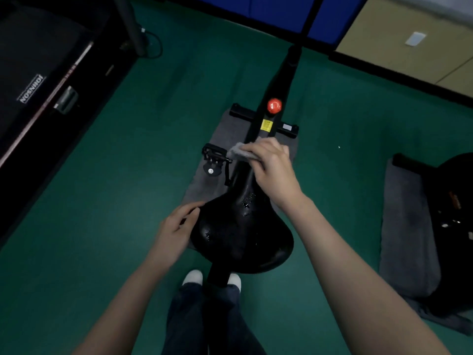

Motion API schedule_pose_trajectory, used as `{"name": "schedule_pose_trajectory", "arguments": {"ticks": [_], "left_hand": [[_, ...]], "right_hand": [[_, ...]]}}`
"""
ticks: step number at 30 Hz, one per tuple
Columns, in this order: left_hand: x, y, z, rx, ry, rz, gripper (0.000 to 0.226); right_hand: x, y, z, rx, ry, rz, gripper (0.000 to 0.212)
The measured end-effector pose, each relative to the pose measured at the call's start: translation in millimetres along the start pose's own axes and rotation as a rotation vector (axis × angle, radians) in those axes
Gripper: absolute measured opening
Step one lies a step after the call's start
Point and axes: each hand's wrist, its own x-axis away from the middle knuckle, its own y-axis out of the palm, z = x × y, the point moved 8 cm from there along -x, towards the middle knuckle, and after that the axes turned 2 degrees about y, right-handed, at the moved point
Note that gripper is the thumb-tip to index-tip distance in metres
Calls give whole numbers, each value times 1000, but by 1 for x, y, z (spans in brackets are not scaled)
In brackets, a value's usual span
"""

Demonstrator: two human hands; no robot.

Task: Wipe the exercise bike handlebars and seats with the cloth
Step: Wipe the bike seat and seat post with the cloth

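Seat (240, 226) over mat (204, 180); pedal (214, 151) left, knob (274, 105) ahead.

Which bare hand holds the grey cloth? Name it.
The right hand grips the grey cloth over the narrow nose of the black padded bike seat; the left hand has no cloth and touches the seat's left edge.
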Motion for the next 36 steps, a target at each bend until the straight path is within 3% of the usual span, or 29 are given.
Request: {"name": "schedule_pose_trajectory", "arguments": {"ticks": [3, 9, 14, 19, 24, 26, 28, 32, 36], "left_hand": [[2, 1, -3, 69, -4, 31, 25], [2, 1, -3, 105, 44, 31, 27], [-2, 2, -4, 84, 85, 57, 29], [-1, 1, -8, 75, 112, 53, 26], [0, 2, -11, 68, 128, 63, 23], [0, 1, -12, 70, 123, 59, 21], [0, 1, -13, 78, 120, 60, 24], [1, 3, -13, 74, 132, 64, 25], [3, 3, -16, 74, 142, 88, 24]], "right_hand": [[8, 9, -10, 32, -137, -95, 29], [33, 36, -29, 127, -356, -456, 32], [-19, 32, -20, 385, -323, -454, 24], [-61, 44, -1, 447, 3, -592, 18], [-32, 79, -28, 606, -245, -846, 28], [-31, 70, -23, 527, -264, -778, 29], [-39, 42, -11, 342, -241, -530, 24], [-17, -10, 34, -168, 80, 72, 24], [37, 1, 50, -415, 278, 367, 26]]}}
